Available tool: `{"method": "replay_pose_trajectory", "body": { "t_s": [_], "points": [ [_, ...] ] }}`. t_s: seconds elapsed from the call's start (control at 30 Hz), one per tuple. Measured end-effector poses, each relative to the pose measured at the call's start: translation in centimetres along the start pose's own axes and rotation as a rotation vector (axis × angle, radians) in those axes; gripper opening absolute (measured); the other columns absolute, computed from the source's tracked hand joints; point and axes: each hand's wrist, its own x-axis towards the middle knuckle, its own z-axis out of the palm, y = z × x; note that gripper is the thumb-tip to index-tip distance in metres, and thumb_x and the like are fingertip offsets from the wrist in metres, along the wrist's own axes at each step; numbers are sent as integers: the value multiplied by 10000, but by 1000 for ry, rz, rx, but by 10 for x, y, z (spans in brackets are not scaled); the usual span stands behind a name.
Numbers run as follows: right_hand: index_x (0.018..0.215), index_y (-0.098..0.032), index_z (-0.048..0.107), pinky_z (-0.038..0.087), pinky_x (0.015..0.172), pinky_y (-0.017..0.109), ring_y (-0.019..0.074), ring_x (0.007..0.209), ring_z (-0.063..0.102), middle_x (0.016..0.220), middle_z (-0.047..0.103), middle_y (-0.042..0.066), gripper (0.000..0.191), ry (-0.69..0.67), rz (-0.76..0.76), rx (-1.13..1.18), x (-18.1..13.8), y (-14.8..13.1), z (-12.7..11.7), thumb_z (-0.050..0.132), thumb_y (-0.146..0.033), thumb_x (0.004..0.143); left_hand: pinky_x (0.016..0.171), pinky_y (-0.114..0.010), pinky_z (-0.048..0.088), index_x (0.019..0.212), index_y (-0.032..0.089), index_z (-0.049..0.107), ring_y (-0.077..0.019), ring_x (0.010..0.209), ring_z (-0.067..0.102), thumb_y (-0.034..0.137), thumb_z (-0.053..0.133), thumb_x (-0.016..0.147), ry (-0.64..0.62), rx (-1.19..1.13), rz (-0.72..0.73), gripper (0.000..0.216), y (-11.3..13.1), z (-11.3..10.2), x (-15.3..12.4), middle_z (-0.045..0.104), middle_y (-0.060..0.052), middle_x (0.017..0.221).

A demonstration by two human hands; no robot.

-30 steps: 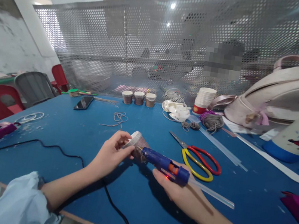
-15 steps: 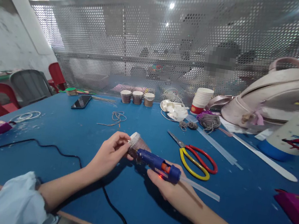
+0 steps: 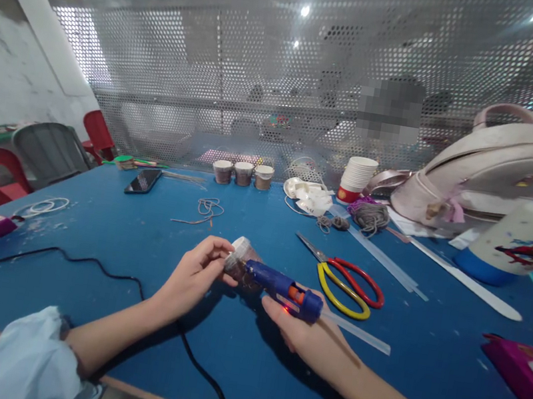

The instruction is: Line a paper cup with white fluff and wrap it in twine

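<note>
My left hand (image 3: 202, 271) is closed on the white rim end of a small paper cup (image 3: 240, 253) that lies tilted on its side, its wall wrapped in grey-brown yarn. A blue hot glue gun (image 3: 277, 287) is gripped in my right hand (image 3: 308, 334), its nozzle at the cup's wrapped side; I cannot tell if the tip touches. From the gun's back end sticks a clear glue stick (image 3: 361, 334), and a small red light glows on its body. The gun partly hides the cup's lower side. Scissors (image 3: 339, 278) with red and yellow handles lie right of the gun.
Three wrapped cups (image 3: 243, 174) stand at the back, near a stack of paper cups (image 3: 357, 179) and grey yarn (image 3: 370, 216). Spare glue sticks (image 3: 383, 258), a bottle (image 3: 517, 246) and a backpack (image 3: 483, 173) lie right. A black cable (image 3: 200, 364) crosses the table.
The cup has turned slightly in my left hand, and the glue gun's nozzle sits a little higher, nearer the rim. The view has shifted slightly.
</note>
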Motion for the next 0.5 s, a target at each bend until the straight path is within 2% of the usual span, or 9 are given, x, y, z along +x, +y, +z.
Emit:
{"method": "replay_pose_trajectory", "body": {
  "t_s": [0.13,0.27,0.5],
  "points": [
    [613,-220,442,268,416,235,88,398,329,427,359,-83,254,4,-13,4,-1,1,2,568,-368,777,671,-291,579,943,166,546,-136,688,686,228,488,819,-7,-26,7,150,-1,-1,0,630,6,840],
    [595,-206,419,281,454,228,87,481,311,525,368,-62,276,-6,-103,-20,-1,2,4,566,-352,779,677,-295,582,947,167,558,-140,694,681,215,491,809,-11,-23,19,160,-3,-1,0,633,6,829],
    [619,-186,480,292,481,233,97,518,322,553,404,-45,248,75,-185,-131,-2,3,4,549,-338,802,713,-325,577,985,164,540,-153,708,688,262,466,839,-20,0,-11,190,-3,-2,-1,639,-14,878]
  ]
}}
